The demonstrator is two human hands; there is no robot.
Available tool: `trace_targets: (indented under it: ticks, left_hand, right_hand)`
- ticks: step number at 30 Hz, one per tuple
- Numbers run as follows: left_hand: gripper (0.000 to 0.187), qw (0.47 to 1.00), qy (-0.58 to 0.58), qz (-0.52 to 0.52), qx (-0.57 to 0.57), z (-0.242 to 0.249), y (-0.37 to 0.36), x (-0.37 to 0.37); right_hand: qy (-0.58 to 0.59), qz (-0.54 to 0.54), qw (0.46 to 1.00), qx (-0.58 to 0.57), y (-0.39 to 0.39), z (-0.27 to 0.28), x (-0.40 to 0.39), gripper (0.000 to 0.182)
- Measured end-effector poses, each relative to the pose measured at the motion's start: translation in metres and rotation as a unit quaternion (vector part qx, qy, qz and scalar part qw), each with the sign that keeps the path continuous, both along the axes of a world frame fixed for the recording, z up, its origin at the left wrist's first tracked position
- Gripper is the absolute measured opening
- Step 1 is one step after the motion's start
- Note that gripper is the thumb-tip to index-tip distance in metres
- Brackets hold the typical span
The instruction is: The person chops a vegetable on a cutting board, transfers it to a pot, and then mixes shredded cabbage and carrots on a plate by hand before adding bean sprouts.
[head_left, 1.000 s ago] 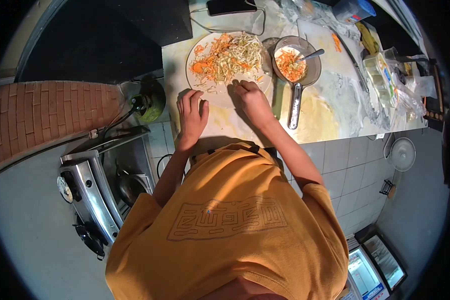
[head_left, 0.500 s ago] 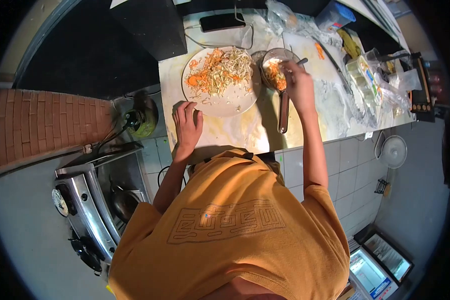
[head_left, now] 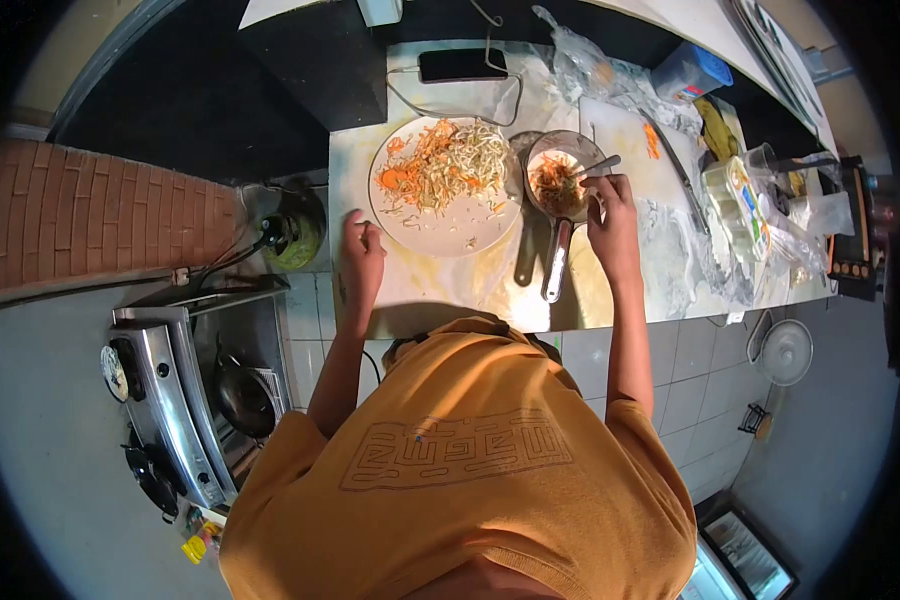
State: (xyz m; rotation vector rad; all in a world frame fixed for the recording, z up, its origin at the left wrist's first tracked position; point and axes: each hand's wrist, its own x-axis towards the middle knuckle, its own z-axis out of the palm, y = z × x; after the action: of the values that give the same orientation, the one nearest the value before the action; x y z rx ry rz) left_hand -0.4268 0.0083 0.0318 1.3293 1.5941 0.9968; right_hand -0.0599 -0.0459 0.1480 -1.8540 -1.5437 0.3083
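Note:
My left hand (head_left: 362,255) is by the left edge of a large plate (head_left: 440,235), its fingers loosely bent and nothing visible in them. Shredded carrot, cabbage and bean sprouts (head_left: 445,165) cover the plate's upper part. My right hand (head_left: 615,225) hovers at the right rim of a small long-handled pan (head_left: 558,262), thumb and index finger apart. Close above those fingertips, a spoon (head_left: 602,165) leans out of the pan. Inside the pan lies a pale mixture with orange shreds and a dark brown patch (head_left: 558,188).
A phone (head_left: 462,66) with a cable lies behind the plate. To the right are a white cutting board (head_left: 610,130) with carrot pieces, a knife (head_left: 675,165), a blue container (head_left: 692,72), an egg carton (head_left: 735,205) and plastic bags. A stove (head_left: 165,400) stands at lower left.
My right hand has drawn back from above the pan to its right rim. The left hand has come off the plate's edge, fingers more bent. The pan's contents look darker. The view has shifted slightly.

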Motion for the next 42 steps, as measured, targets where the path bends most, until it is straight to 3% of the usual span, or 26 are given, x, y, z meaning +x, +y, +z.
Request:
trace_targets:
  ticks: [3, 5, 7, 8, 9, 11, 12, 13, 15, 17, 19, 23, 30, 36, 41, 42]
  left_hand:
    - [0.029, 0.993, 0.098, -0.046, 0.041, -0.033, 0.008, -0.002]
    - [0.026, 0.996, 0.072, -0.045, 0.035, -0.040, 0.010, -0.005]
    - [0.025, 0.998, 0.033, -0.024, -0.037, -0.041, 0.015, -0.002]
    - [0.025, 0.999, 0.033, -0.020, -0.032, -0.037, 0.019, 0.001]
    - [0.026, 0.998, 0.067, -0.020, -0.004, -0.034, 0.018, 0.004]
    - [0.027, 0.994, 0.103, -0.013, 0.019, -0.035, 0.012, 0.006]
    - [0.028, 0.993, 0.114, -0.010, 0.036, -0.037, 0.013, 0.007]
    - [0.028, 0.991, 0.124, -0.009, 0.056, -0.039, 0.013, 0.007]
    - [0.032, 0.983, 0.161, -0.015, 0.081, -0.041, 0.008, 0.011]
    - [0.036, 0.975, 0.216, 0.011, 0.049, -0.039, 0.003, 0.017]
    - [0.038, 0.979, 0.201, 0.001, 0.018, -0.036, 0.001, 0.018]
    - [0.040, 0.986, 0.162, 0.010, -0.035, -0.036, 0.004, 0.020]
    - [0.044, 0.979, 0.205, -0.001, 0.020, -0.043, -0.001, 0.016]
    - [0.042, 0.981, 0.191, 0.007, -0.020, -0.033, 0.002, 0.021]
    - [0.043, 0.977, 0.212, 0.028, 0.019, -0.040, 0.001, 0.024]
    - [0.043, 0.977, 0.209, 0.031, 0.019, -0.040, -0.001, 0.025]
  right_hand:
    - [-0.032, 0.018, 0.999, 0.018, 0.001, -0.021, 0.007, 0.034]
    - [-0.060, 0.023, 0.997, 0.041, -0.005, -0.024, 0.002, 0.033]
    - [-0.072, -0.096, 0.992, 0.042, -0.015, -0.015, -0.010, 0.039]
    - [-0.048, -0.105, 0.993, 0.016, -0.023, -0.021, -0.007, 0.050]
    - [-0.047, -0.100, 0.994, 0.019, -0.029, -0.025, -0.004, 0.050]
    - [0.266, -0.138, 0.944, -0.138, -0.040, -0.035, -0.002, 0.049]
    - [0.280, -0.088, 0.951, -0.096, -0.045, -0.071, 0.007, 0.049]
    - [0.282, -0.083, 0.951, -0.098, -0.045, -0.072, 0.005, 0.049]
    - [0.463, -0.040, 0.880, -0.099, -0.045, -0.071, -0.001, 0.046]
    - [0.492, -0.039, 0.862, -0.120, -0.040, -0.074, 0.002, 0.044]
    - [0.521, -0.029, 0.850, -0.070, -0.038, -0.073, 0.003, 0.045]
    - [0.506, -0.032, 0.860, -0.062, -0.034, -0.083, 0.011, 0.045]
    - [0.493, -0.037, 0.869, 0.011, -0.005, -0.096, 0.026, 0.038]
    - [0.420, -0.045, 0.906, 0.016, 0.042, -0.119, 0.043, 0.031]
    - [0.441, -0.045, 0.896, -0.032, 0.075, -0.104, 0.069, 0.027]
    - [0.374, -0.044, 0.926, -0.030, 0.083, -0.108, 0.077, 0.027]
